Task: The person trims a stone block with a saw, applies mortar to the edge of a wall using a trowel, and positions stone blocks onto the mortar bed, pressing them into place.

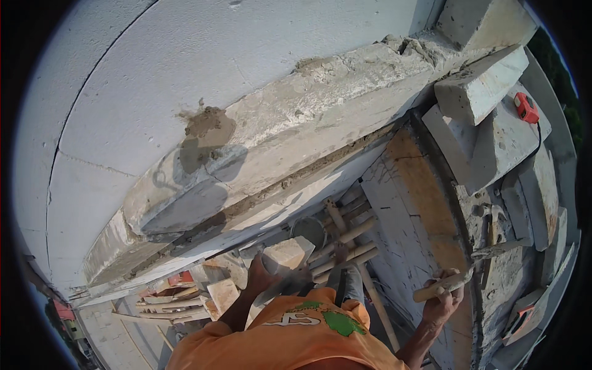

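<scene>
My left hand (260, 275) is low in the middle, gripping the side of a pale concrete block (285, 251). On the right, my right hand (443, 299) is closed on a wooden-handled tool (433, 288), probably a trowel, whose metal end points up and right. Behind the block sits a dark round bucket (310, 227). A long rough concrete ledge (296, 117) runs diagonally along the white block wall (142, 74), with a wet mortar patch (208, 126) on it.
Loose blocks (475, 86) are stacked at right, with a red measuring tool (526, 107) on top and a hammer (493, 216) below. Wooden poles (357, 234) form a platform underneath, over a drop. More timber (166, 305) lies at lower left. A plywood board (419, 179) edges the opening.
</scene>
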{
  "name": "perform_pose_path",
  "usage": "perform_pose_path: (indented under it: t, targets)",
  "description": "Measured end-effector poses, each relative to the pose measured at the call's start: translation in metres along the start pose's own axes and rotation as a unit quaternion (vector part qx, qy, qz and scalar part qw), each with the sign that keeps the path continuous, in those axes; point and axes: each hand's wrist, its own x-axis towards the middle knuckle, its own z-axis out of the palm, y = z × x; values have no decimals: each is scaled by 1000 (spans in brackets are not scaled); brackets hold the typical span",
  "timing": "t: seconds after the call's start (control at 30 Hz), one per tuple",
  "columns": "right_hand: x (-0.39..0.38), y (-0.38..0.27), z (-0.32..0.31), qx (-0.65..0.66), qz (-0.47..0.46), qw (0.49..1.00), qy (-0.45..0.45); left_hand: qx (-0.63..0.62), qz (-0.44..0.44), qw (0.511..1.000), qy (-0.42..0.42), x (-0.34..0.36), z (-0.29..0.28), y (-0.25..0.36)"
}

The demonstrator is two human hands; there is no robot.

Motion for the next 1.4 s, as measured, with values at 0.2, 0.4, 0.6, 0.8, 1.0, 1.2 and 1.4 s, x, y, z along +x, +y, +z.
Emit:
perform_pose_path:
  t: [0.2,0.4,0.6,0.8,1.0,1.2,1.4]
  targets:
    - [2,144,24,-122,289,944,-101,38,-42,997,-49,2,-3,-13]
    - [41,364,-10,-387,104,866,-300,6,-123,989,-81,-6,3,-24]
    - [51,519,22,-607,167,683,-369,50,-119,988,-91,2,12,-23]
    - [11,678,56,-609,147,630,-459,53,-106,988,-97,-6,28,-62]
    - [-38,804,85,-570,287,719,-273,131,-145,976,-98,0,42,-74]
    - [-59,876,110,-660,281,635,-289,116,-219,965,-90,8,60,-75]
    - [-75,935,93,-574,282,662,-390,174,-277,934,-142,-1,53,-97]
